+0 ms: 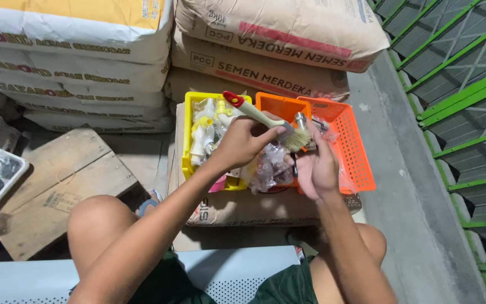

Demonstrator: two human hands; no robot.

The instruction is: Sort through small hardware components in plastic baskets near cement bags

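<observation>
Left hand point(243, 143) grips a paintbrush point(265, 119), its handle running up-left and its bristles touching a metal fitting point(300, 119) clasped upright in the right hand point(317, 166), above the orange basket point(355, 152).

Brush point(265, 121): wooden handle, glossy red tip, soft bristles. Baskets point(347, 135): glossy plastic mesh. Sacks point(277, 67): matt paper. Fitting point(300, 118): shiny metal.

You had even, fairly bright overhead light, soft shadows beneath your knees, slight motion blur and wide-angle edge bending.
</observation>
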